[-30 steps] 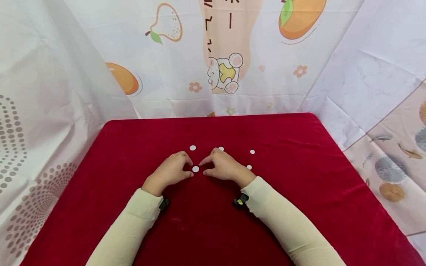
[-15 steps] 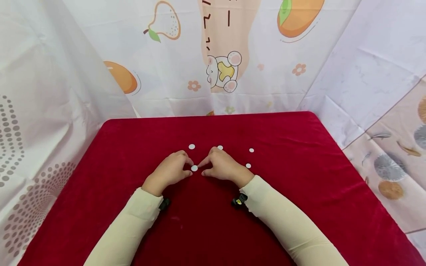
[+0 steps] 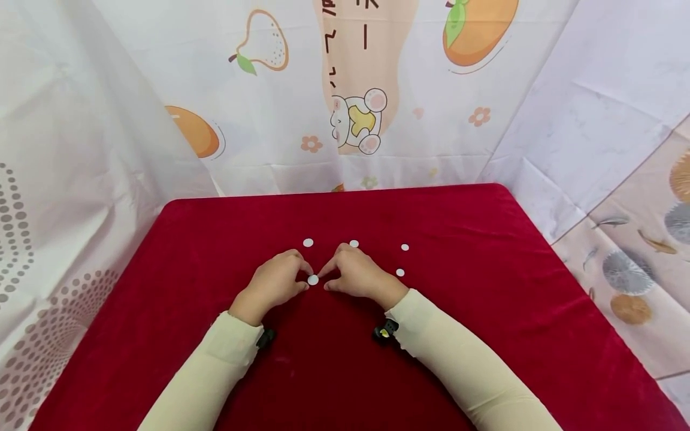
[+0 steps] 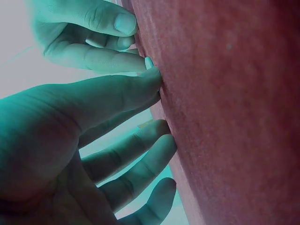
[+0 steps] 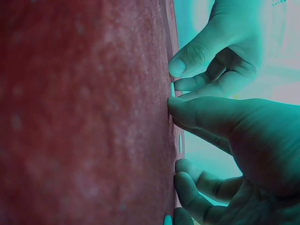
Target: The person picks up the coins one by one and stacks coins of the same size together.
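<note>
A small white disc [image 3: 313, 279] lies on the red cloth between my two hands. My left hand [image 3: 272, 284] bends its index finger and thumb to the disc's left side and appears to pinch its edge. My right hand [image 3: 358, 272] has its index fingertip at the disc's right edge, while its thumb stays a little apart. In the left wrist view the disc [image 4: 149, 62] shows edge-on beside the left thumb tip. The right wrist view shows the disc [image 5: 172, 89] between both hands; exact finger contact is partly hidden.
Other white discs lie about: one at back left [image 3: 308, 242], one partly behind the right fingers [image 3: 354, 243], and two on the right, a far disc [image 3: 405, 247] and a nearer disc [image 3: 400, 272]. Printed curtains [image 3: 259, 120] surround the red-covered table [image 3: 485, 287].
Both index fingertips have closed in on the middle disc, the left coming in to its edge. The view has shifted slightly; the other discs have not moved.
</note>
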